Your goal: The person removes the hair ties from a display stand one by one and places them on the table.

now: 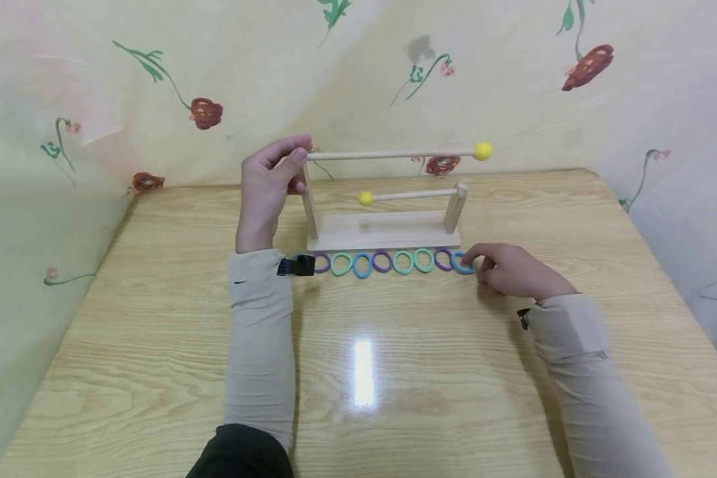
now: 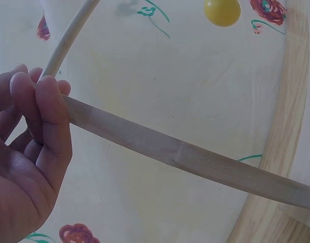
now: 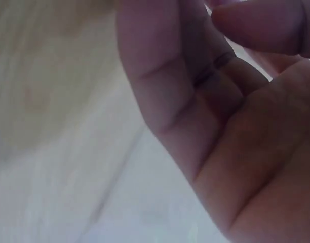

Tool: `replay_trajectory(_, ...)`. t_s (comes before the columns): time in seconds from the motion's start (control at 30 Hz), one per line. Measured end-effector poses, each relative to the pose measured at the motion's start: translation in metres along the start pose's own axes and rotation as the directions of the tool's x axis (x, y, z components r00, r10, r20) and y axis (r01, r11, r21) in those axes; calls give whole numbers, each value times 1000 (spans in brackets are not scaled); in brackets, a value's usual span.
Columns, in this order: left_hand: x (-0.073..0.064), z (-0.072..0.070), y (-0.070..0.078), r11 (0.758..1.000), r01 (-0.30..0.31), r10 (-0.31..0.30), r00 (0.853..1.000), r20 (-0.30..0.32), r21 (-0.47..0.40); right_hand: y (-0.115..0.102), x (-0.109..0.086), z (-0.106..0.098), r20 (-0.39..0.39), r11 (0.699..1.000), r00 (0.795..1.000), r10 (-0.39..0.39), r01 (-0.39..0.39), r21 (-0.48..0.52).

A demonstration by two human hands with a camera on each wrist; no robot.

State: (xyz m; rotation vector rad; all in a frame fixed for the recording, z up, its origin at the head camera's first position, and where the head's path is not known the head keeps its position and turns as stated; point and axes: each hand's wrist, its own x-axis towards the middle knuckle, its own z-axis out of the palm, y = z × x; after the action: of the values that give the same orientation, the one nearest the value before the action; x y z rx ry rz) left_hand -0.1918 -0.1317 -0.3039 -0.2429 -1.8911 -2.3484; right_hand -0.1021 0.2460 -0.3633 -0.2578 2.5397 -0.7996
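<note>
A wooden stand point(image 1: 382, 231) has a tall post on its left and a short post on its right, each bearing a rod tipped with a yellow ball. My left hand point(image 1: 270, 182) grips the top of the tall post point(image 2: 180, 152), where the upper rod point(image 1: 388, 155) joins it. In front of the base lies a row of purple, green and blue rings. My right hand point(image 1: 516, 271) pinches the blue ring point(image 1: 461, 267) at the row's right end, with the thumb's contact mostly hidden. In the right wrist view, curled fingers point(image 3: 165, 96) show but no ring.
The wood-grain table point(image 1: 394, 411) runs up to a wall covering point(image 1: 358, 86) printed with flowers. Under the upper rod, the lower rod point(image 1: 415, 196) points left from the short post. My left cuff and wrist camera point(image 1: 297, 266) cover the left end of the row.
</note>
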Motion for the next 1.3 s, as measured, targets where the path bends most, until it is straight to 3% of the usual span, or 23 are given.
replay_trajectory(0.3, -1, -1, -1, 1000, -5, 5, 1000, -4, -2, 2, 7, 3, 47, 995, 994, 95, -95, 6)
replay_trajectory(0.57, 0, 1, 0, 1000, -4, 4, 1000, -1, -8, 5, 5, 1, 13, 996, 996, 90, -90, 16)
replay_trajectory(0.87, -1, 1, 0, 1000, -10, 10, 1000, 5, -6, 6, 4, -1, -140, 996, 987, 78, -72, 48)
replay_trajectory(1.0, -1, 1, 0, 1000, -8, 8, 1000, 1, 2, 6, 6, 0, -154, 996, 985, 73, -65, 57)
replay_trajectory(1.3, -1, 1, 0, 1000, 1, -1, 1000, -8, 1, 4, 7, 1, -127, 964, 983, 130, -95, 250)
